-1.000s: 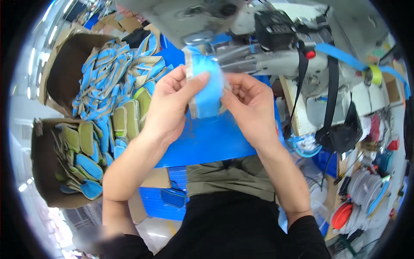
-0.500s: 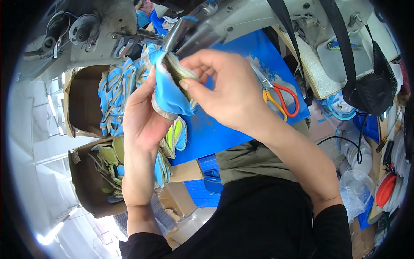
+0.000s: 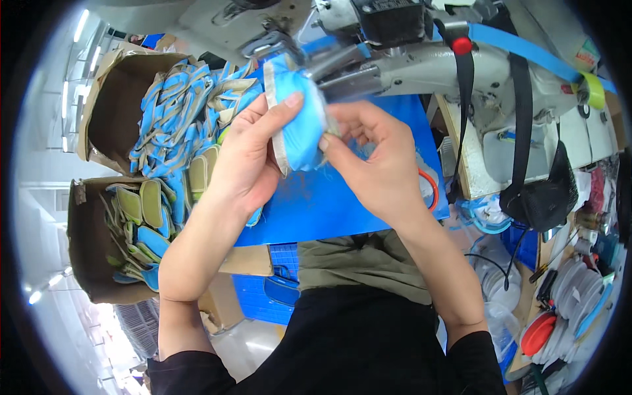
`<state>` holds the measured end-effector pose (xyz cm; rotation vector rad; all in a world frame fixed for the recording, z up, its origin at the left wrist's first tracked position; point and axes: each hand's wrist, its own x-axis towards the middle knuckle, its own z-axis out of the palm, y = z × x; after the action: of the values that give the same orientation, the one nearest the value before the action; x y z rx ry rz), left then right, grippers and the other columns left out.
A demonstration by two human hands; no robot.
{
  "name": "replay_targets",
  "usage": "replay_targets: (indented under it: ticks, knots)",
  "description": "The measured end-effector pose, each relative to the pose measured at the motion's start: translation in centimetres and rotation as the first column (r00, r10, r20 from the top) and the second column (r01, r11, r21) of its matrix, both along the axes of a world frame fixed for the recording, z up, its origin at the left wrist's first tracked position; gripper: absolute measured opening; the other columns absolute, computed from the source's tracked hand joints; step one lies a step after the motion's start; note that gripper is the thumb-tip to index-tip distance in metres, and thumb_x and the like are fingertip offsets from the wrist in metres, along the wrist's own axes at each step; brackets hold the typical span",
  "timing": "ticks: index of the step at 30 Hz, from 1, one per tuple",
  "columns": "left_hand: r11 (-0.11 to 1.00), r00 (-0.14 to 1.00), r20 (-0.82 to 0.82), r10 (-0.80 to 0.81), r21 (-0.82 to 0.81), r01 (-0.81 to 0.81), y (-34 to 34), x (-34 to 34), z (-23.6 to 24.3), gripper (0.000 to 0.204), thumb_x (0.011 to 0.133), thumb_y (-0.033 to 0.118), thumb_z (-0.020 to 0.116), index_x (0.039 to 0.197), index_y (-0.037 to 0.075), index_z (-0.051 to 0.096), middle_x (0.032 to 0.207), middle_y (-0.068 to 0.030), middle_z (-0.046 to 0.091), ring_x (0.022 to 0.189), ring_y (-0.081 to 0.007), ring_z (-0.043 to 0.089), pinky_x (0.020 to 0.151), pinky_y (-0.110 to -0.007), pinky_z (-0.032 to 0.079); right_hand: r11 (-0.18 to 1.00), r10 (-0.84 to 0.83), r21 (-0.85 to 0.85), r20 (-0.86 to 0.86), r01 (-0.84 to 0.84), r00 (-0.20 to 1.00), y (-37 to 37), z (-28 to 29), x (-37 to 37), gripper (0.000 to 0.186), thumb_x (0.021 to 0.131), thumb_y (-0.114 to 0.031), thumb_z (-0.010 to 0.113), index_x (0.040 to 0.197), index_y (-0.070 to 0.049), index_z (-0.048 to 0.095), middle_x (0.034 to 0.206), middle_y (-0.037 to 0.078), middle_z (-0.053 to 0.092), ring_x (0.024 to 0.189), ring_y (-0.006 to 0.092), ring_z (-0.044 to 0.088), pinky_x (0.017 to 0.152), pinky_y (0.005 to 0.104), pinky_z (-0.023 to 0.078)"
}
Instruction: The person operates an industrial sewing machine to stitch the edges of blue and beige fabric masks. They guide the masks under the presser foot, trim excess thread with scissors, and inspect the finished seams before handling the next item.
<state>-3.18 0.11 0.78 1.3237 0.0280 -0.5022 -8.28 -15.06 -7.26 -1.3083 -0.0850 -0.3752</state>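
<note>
A light blue fabric piece (image 3: pixel 303 125) with a beige edge strip is held up between my hands, close to the metal parts of a grey machine (image 3: pixel 421 74). My left hand (image 3: pixel 247 151) grips its left side, thumb pressed flat on the blue face. At the opposite edge, my right hand (image 3: pixel 382 161) pinches the fabric between thumb and fingers. Below lies a blue work board (image 3: pixel 283 227), and the orange handle of a pair of scissors (image 3: pixel 432 189) shows past my right hand.
Blue and beige strips (image 3: pixel 174 108) heap beside an upper-left carton (image 3: pixel 105 118). A lower carton (image 3: pixel 85 247) contains green and blue pieces. Black straps (image 3: pixel 521 131) hang at right, above stacked pale discs (image 3: pixel 569 293). A blue tape (image 3: pixel 513 45) crosses the machine.
The fabric piece has turned, so its blue face shows where its open inner side showed before. My right hand has shifted to its right edge. The whole view has swung.
</note>
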Motion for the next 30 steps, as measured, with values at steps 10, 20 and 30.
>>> replay_targets:
  ticks: [10, 20, 30]
  knots:
    - [0.999, 0.998, 0.064, 0.012, -0.043, -0.009, 1.1, -0.2, -1.0, 0.021, 0.102, 0.019, 0.063, 0.119, 0.005, 0.064, 0.106, -0.0047, 0.073, 0.089, -0.0108, 0.071, 0.079, -0.029, 0.059, 0.977, -0.003, -0.21, 0.154, 0.036, 0.988, -0.8, 0.8, 0.0, 0.024, 0.087, -0.007, 0.07, 0.111, -0.006, 0.068, 0.08, 0.006, 0.064, 0.07, 0.0163, 0.064, 0.065, 0.0302, 0.051]
    - [0.986, 0.993, -0.095, -0.073, -0.154, 0.058, 1.8, -1.0, -1.3, 0.029, 0.103, 0.021, 0.063, 0.124, 0.002, 0.061, 0.105, -0.008, 0.072, 0.087, -0.0163, 0.073, 0.082, -0.033, 0.062, 0.994, 0.039, -0.098, -0.095, -0.049, 0.995, -1.2, 1.7, 1.1, 0.022, 0.086, -0.024, 0.074, 0.093, -0.004, 0.076, 0.062, 0.004, 0.065, 0.057, 0.0128, 0.063, 0.056, 0.0287, 0.047]
    - [0.987, 0.991, 0.046, -0.129, -0.086, 0.133, 1.7, -2.1, -2.7, 0.031, 0.098, 0.015, 0.068, 0.124, 0.0, 0.06, 0.104, -0.0107, 0.072, 0.092, -0.0195, 0.072, 0.09, -0.036, 0.06, 0.984, 0.086, -0.138, -0.173, -0.11, 0.981, -1.5, 2.6, 1.9, 0.019, 0.084, -0.022, 0.072, 0.08, -0.004, 0.077, 0.054, 0.004, 0.066, 0.049, 0.0119, 0.063, 0.053, 0.0287, 0.048]
